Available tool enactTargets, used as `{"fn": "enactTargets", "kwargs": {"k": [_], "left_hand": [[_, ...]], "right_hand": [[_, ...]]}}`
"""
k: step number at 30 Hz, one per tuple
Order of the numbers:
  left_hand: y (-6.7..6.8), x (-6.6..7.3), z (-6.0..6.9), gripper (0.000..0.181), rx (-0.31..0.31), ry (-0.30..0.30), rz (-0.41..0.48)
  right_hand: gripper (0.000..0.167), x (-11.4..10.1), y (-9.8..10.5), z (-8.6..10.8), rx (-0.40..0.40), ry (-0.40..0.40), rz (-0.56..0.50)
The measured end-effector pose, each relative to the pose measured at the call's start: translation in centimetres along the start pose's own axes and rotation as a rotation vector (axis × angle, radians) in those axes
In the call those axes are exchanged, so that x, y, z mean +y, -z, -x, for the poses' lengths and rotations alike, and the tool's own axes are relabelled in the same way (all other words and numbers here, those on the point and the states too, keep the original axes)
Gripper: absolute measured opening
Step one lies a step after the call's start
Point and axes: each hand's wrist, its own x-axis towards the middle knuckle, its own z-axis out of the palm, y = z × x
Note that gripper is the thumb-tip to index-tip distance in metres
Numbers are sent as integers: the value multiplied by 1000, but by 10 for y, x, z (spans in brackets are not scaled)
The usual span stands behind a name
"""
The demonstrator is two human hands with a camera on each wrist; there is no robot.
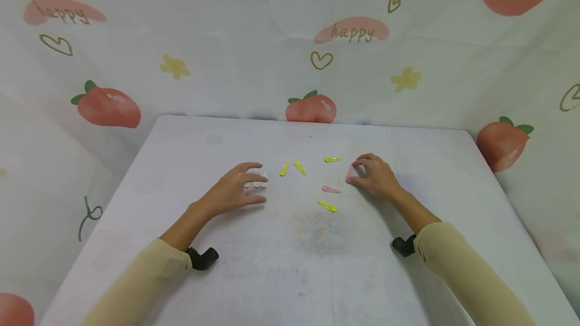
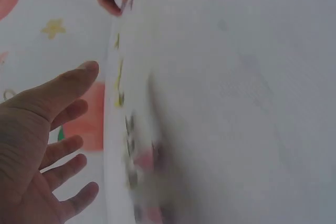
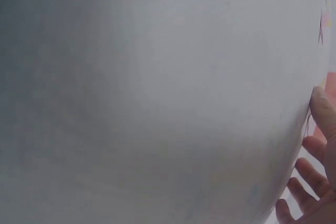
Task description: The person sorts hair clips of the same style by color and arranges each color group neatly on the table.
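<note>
And here I am on the right hand, right of centre in the head frame, fingers curved low over the table. At its fingertips sits the pink piece, thumb at the near end, forefinger at the far one! Whether that's a firm pinch or just a light touch, I cannot tell; the right wrist view has the fingertips down at the lower right edge, the piece too thin to read.

For a clean pick, I'd say: pads level with the table, squeeze gently from both ends, then lift straight up. It looks thin and flat, so a lopsided squeeze could flip it or send it skidding. Mind the pink clip near the thumb, too, and the yellow clip above it in the frame.

Over to the left hand, left of centre: fingers spread wide, thumb well apart, seemingly gripping nothing. It hangs over the white pieces, partly hiding them; contact I can't confirm. My call there: stay high and steady, so no fingertip nudges that row
</note>
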Motion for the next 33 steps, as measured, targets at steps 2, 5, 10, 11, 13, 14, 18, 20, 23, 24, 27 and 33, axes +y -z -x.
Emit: {"fn": "enactTargets", "kwargs": {"k": [2,5,10,11,13,14,18,20,23,24,27,33], "left_hand": [[-8,9,-15,50,-33,-3,-11],[-22,21,-37,49,-82,-23,-33],[-50,41,-67,45,-101,-100,-98],[-54,45,-71,44,-99,-116,-112],[-62,52,-79,41,-99,-150,-141],[-65,56,-82,40,-102,-166,-153],[-72,67,-91,37,-135,-190,-187],[-75,69,-94,36,-151,-181,-192],[-78,71,-96,34,-167,-167,-185],[-79,71,-96,34,-171,-165,-183],[-80,72,-96,30,-168,-169,-167],[-82,77,-97,22,-162,-181,-167]], "right_hand": [[50,0,0,0,-6,-4,1],[50,1,0,0,-12,-12,1],[50,3,-1,1,-9,-18,10],[49,3,-1,1,-7,-13,10],[49,3,-1,1,-5,-4,12],[50,3,-1,1,-3,-2,12],[50,1,-1,1,-9,-2,10],[51,0,-2,0,-12,-6,7],[50,-2,-1,1,-12,-5,6],[50,-2,0,1,-11,-4,7],[50,-2,1,1,-10,0,10],[50,-1,2,1,-3,12,13]]}}
